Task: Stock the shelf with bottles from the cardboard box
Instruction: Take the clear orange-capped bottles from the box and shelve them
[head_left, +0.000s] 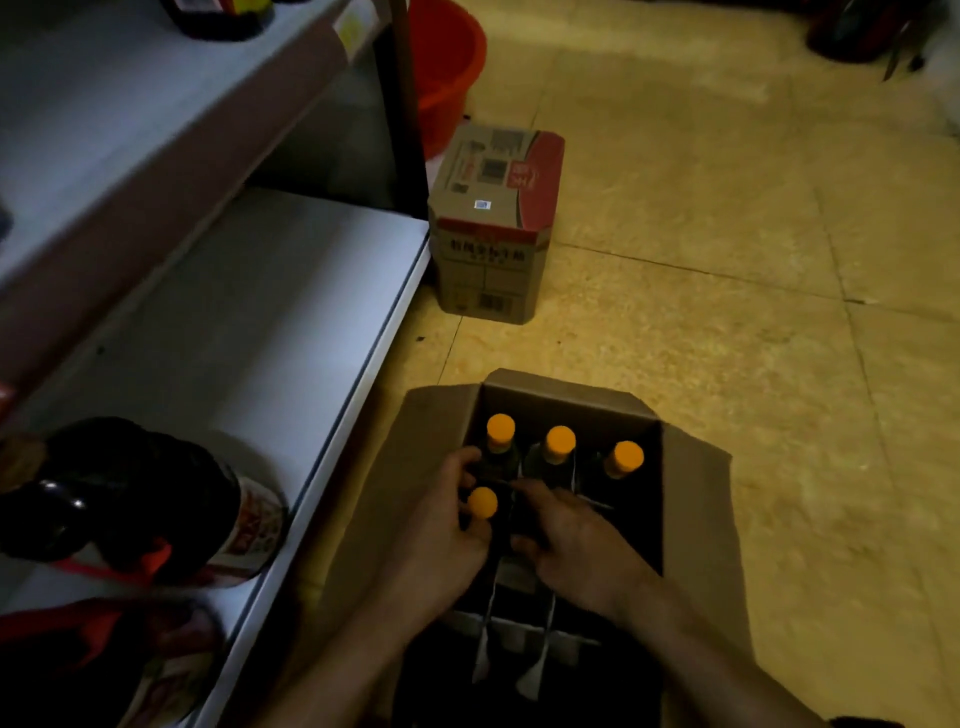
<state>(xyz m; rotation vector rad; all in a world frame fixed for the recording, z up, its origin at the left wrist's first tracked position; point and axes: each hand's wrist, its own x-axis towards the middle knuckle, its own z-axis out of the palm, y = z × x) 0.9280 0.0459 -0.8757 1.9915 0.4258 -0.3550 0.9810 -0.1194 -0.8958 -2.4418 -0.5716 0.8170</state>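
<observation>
Dark bottles with orange caps (560, 441) stand in the open brown cardboard box (696, 467) at lower centre of the frame. The left hand (447, 530) curls round the nearest bottle (482, 503). The right hand (571, 535) is curled beside it, and I cannot tell its grip. This looks like the picking step; next, I judge, a straight lift toward the white shelf (291, 322) at left.

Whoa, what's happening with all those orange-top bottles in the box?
A person is unpacking an open cardboard box on the floor. The left hand has its fingers curled round one orange-capped bottle. The right hand reaches in beside it; what it grips is too dark to tell. In the far row stand three more bottles. The shelf is just to the left.
</observation>
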